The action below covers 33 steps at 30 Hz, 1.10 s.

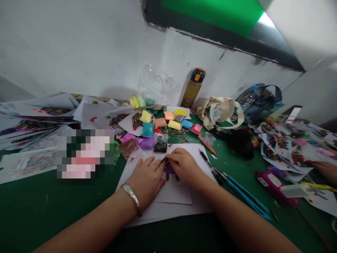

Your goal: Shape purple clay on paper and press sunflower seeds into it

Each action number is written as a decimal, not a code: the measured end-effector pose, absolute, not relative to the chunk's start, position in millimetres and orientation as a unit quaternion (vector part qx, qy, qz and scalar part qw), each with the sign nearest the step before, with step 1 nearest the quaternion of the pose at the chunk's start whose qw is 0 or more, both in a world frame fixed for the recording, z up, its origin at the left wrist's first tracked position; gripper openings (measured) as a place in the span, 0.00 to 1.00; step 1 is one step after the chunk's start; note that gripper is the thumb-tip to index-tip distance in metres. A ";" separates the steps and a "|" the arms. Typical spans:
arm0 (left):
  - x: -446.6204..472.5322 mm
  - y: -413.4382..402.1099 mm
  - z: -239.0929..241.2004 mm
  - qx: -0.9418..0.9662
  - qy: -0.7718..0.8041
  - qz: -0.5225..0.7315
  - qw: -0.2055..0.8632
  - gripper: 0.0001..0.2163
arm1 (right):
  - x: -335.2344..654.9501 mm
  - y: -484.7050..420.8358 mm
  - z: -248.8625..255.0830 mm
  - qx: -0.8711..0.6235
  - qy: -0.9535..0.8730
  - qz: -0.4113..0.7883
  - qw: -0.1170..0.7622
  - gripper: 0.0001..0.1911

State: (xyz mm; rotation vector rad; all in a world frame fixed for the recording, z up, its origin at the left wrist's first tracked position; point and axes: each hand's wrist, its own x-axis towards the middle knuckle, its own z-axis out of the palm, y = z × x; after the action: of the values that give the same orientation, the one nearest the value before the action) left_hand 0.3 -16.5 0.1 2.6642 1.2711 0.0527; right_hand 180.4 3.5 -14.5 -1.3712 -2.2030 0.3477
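Observation:
My left hand [147, 175], with a silver bangle at the wrist, lies flat on the white paper [173, 195], fingers outstretched. My right hand [184, 165] is closed in a pinch beside the left fingertips. A small dark piece, seemingly a sunflower seed [163, 160], shows at its fingertips. Under and between my hands is a purple clay shape [170, 169], partly hidden, with dark seeds on and below it. Just beyond my hands lie a black clay packet [160, 144], a purple clay packet [147, 142] and loose sunflower seeds [177, 132].
A pen [206, 158] and blue-handled scissors [244, 193] lie right of the paper. More clay packets stand behind, with a bottle [193, 88] and a cream bag [221, 110] by the wall. Seed pictures [50, 116] pile up left. Another person's hand [322, 168] is far right.

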 end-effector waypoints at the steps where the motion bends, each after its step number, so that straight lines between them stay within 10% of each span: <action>1: 0.3 -16.7 -0.3 0.898 0.430 0.020 0.095 0.22 | 181.1 2.9 -15.5 -0.506 -0.811 0.127 0.264 0.13; 15: 0.2 -14.9 2.8 0.901 0.420 0.014 0.106 0.21 | 191.9 14.5 -10.6 -0.518 -0.814 0.094 0.246 0.14; 33: -1.7 -15.5 10.1 0.904 0.414 0.007 0.108 0.20 | 182.2 57.9 0.4 -0.474 -0.879 -0.052 0.013 0.11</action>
State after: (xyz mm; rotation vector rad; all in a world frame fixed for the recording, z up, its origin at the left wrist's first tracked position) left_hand -1.7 -15.5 10.1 2.6597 1.2173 0.0195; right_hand 182.2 57.9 0.4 -1.4771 -2.7376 -0.1631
